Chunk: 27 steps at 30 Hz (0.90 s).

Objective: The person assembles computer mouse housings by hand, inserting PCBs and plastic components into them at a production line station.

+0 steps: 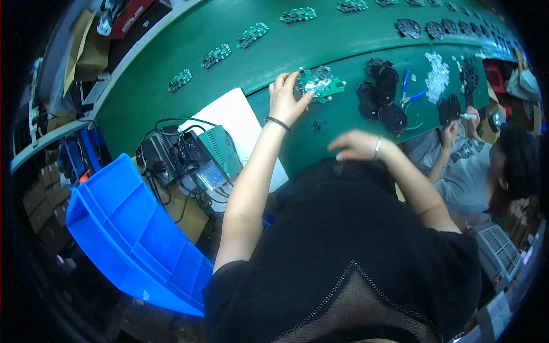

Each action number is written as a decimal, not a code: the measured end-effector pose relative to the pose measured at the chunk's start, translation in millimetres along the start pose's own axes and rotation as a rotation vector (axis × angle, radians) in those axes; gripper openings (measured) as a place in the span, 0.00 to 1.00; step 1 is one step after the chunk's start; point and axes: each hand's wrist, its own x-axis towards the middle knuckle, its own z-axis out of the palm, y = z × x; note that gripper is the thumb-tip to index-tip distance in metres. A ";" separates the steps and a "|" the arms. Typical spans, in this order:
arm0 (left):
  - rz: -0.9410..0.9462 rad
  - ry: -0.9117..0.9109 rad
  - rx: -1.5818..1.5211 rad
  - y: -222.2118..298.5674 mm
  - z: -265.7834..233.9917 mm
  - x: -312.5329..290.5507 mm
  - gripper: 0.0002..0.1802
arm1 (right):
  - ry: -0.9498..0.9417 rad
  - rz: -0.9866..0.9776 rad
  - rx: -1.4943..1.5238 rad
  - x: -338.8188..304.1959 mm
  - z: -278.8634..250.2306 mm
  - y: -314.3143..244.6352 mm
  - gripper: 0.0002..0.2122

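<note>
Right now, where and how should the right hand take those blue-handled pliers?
Probably by both blue handles, from above: they splay apart, one pointing away from the wearer, the other rightward, so the right hand could close around the pair. I'd avoid coming in from the left, where black parts crowd the tool.

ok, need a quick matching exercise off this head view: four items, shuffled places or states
1. Left hand
2. Right hand
3. Blue-handled pliers
4. Large bin

A. Between black parts and clear pieces
B. Blue, lower left of view
C. At the green circuit boards
D. Blurred, near the black top

Pairs: 1-C, 2-D, 3-A, 4-B
</note>
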 end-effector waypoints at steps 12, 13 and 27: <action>0.123 -0.533 -0.359 45.1 42.6 -93.8 0.08 | 1.338 0.451 0.912 -155.6 205.8 75.4 0.09; 0.084 -0.594 -0.368 41.8 43.6 -101.0 0.07 | 1.421 0.703 0.803 -178.2 231.8 74.9 0.09; 0.006 -0.948 -0.119 43.0 73.3 -128.1 0.07 | 1.478 2.079 0.943 -299.1 578.7 146.1 0.15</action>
